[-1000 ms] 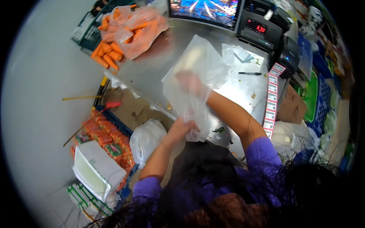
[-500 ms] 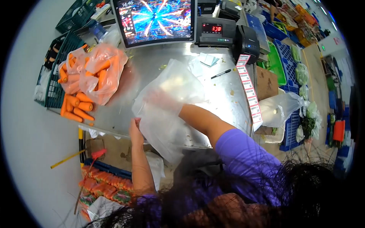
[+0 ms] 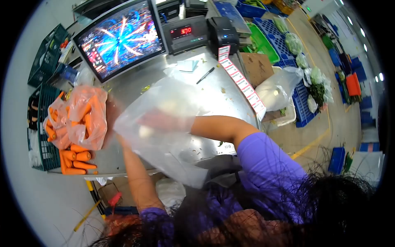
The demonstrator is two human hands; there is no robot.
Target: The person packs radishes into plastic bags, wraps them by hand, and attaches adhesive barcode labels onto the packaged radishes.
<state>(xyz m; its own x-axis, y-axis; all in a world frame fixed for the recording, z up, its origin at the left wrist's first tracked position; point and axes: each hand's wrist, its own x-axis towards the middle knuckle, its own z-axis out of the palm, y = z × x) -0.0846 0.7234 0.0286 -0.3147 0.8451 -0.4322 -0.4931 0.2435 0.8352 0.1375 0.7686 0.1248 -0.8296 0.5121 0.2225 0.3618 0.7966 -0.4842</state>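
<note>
A translucent plastic bag (image 3: 164, 136) with pale, blurred contents lies over the front of the metal table (image 3: 164, 68). My right hand (image 3: 154, 120) shows through the film, inside or behind it, among the pale things; its fingers are smeared by motion. At the bag's left edge is my left hand (image 3: 118, 132), mostly hidden, so its grip does not show. Left of it lie bagged carrots (image 3: 91, 117) and several loose carrots (image 3: 74, 158).
A monitor (image 3: 119, 41) and a scale display (image 3: 185, 32) line the table's back. A label printer (image 3: 224, 35) feeds a label strip (image 3: 242, 82) down the right side, near a pen (image 3: 205, 75). Another filled bag (image 3: 273, 92) sits right; green crates (image 3: 45, 136) stand left.
The view has swung to the right, so the table items appear further left. My left hand has gone from gripping the bag's near end to its left edge; the bag lies lower and wider.
</note>
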